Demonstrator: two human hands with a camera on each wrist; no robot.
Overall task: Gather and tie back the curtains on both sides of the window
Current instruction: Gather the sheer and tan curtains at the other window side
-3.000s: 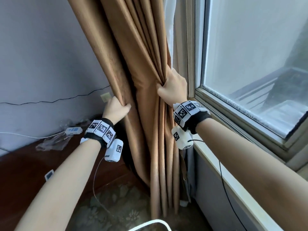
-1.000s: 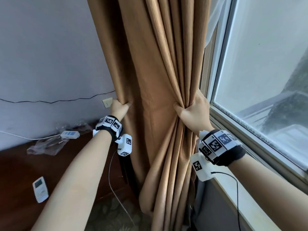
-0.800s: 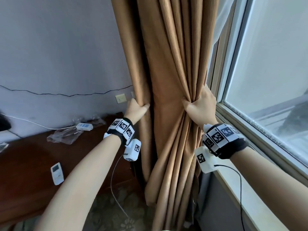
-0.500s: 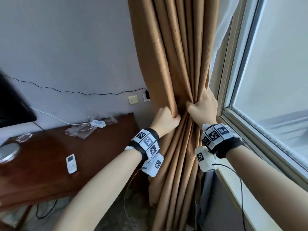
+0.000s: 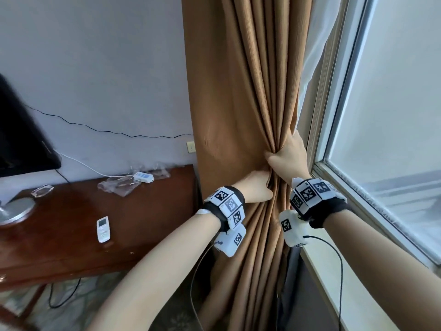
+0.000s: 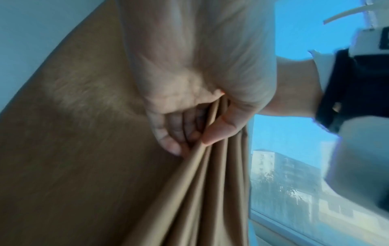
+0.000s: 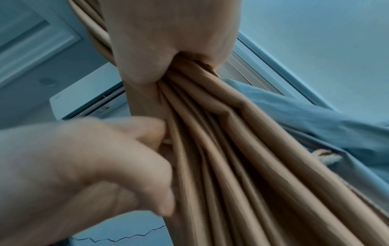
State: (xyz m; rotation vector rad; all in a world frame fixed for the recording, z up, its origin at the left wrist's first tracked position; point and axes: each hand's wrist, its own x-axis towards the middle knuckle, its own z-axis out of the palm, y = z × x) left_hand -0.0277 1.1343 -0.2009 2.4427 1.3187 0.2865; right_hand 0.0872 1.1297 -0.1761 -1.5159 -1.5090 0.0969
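The brown curtain hangs at the left side of the window, between the wall and the window frame, and its long axis runs straight up and down. The right hand has its fingers closed tight around the gathered folds, so the cloth is narrow like a neck at that place and spreads out again above and below. The left hand is just beside it, a little lower and on the wall side, with the thumb and fingers pinching the outer folds against the same bundle; the two hands are almost touching. Both forearms reach forward and upward, with the wrists bent a little toward the cloth. In the right wrist view a piece of pale cord shows behind the curtain on the window side, but I cannot tell if it is the tie. If it is, it lies closer to the right hand, so I think the left hand must take the whole bundle first and free the right one. On the wooden desk at the left lies a white remote.
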